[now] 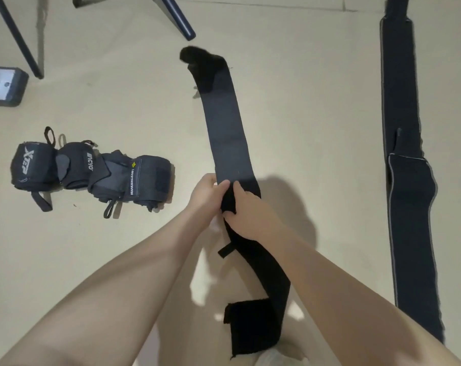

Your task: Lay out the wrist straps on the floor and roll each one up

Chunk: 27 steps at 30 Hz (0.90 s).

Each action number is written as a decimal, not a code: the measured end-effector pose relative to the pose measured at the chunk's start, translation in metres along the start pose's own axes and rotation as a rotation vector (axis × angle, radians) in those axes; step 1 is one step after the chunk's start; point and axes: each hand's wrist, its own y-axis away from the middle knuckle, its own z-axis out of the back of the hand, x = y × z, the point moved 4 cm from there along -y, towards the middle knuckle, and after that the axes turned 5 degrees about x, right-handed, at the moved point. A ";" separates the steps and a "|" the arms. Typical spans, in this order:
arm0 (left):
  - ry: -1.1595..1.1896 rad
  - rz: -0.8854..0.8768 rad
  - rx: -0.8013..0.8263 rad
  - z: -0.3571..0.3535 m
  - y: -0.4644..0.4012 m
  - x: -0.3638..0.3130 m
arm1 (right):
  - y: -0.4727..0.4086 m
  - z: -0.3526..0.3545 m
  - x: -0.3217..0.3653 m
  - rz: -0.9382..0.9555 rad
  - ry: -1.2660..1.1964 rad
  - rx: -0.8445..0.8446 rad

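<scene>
A beige floor (303, 101) fills the frame. At the right edge a long dark strap (403, 180) lies stretched flat. A black strap (228, 138) runs from upper centre down to bottom centre, its lower end folded. At mid-left sit rolled straps (92, 175) in a cluster. In the centre, the left hand (205, 194) and right hand (246, 215) pinch the black strap, fingers curled round its edges.

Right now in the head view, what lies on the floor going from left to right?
Grey block at the left edge → cluster of rolled wrist straps → black strap held by the left hand and right hand → long strap laid out flat.
</scene>
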 end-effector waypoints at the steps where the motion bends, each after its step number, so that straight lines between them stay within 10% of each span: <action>1: -0.050 -0.033 -0.020 0.007 -0.003 0.002 | -0.001 -0.004 -0.001 0.003 0.008 0.000; 9: -0.354 -0.220 0.050 0.002 -0.027 -0.019 | -0.007 -0.011 -0.019 0.133 0.462 -0.132; 13: -0.663 -0.416 -0.177 0.009 -0.024 -0.035 | -0.034 -0.011 -0.027 0.151 0.500 -0.101; 19: -0.551 -0.446 -0.143 0.023 0.014 -0.005 | -0.083 0.026 -0.011 0.055 0.529 -0.244; 27: -0.250 -0.197 -0.053 0.030 0.058 0.050 | 0.022 -0.029 -0.028 -0.160 -0.439 -0.480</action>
